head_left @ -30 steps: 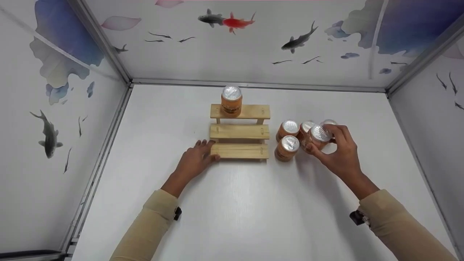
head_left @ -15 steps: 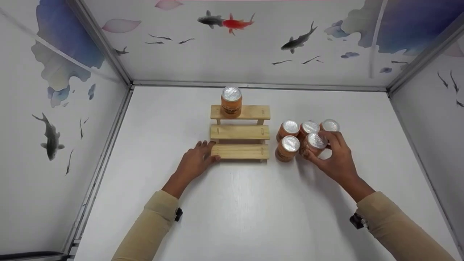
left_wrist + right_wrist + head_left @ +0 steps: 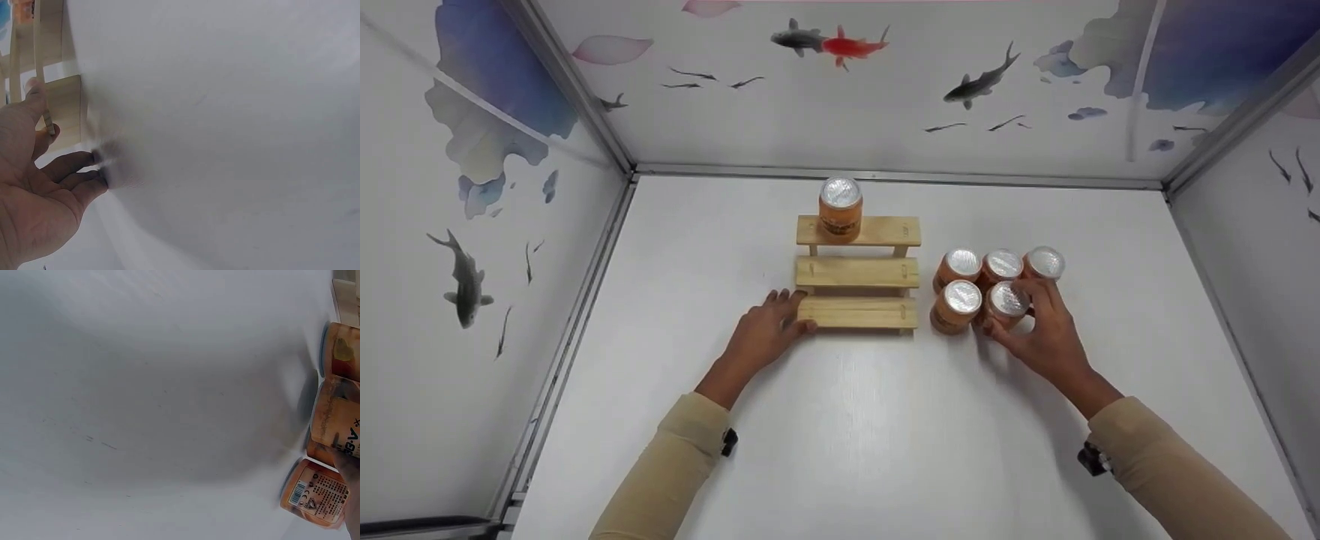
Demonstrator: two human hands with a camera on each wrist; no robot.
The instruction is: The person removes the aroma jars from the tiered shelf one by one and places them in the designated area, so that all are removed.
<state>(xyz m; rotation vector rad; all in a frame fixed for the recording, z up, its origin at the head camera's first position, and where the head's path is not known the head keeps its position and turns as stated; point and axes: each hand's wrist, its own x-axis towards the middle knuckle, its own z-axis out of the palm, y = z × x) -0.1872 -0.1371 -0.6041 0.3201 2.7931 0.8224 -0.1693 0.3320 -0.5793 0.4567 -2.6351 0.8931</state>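
A three-step wooden rack (image 3: 857, 272) stands mid-table, with one orange can (image 3: 840, 217) with a silver lid upright on its top step. At the rack's left end, my left hand (image 3: 765, 330) pinches the lowest board between thumb and finger; the left wrist view shows this board (image 3: 64, 107) up close, the other fingers reaching down to the table. To the right of the rack, my right hand (image 3: 1046, 330) grips another silver-lidded can (image 3: 1006, 301) between thumb and fingers. In the right wrist view this held can (image 3: 332, 419) is upright, its base close over the table.
Several matching cans stand close about the held one: a front left can (image 3: 955, 309), a back left can (image 3: 958, 268), a back middle can (image 3: 1002, 264) and a back right can (image 3: 1044, 262). Printed panels (image 3: 870, 90) wall the white table (image 3: 840, 435) on three sides.
My right hand has moved the can left and down into the front of the group, beside the front left can. My left hand has stayed at the rack.
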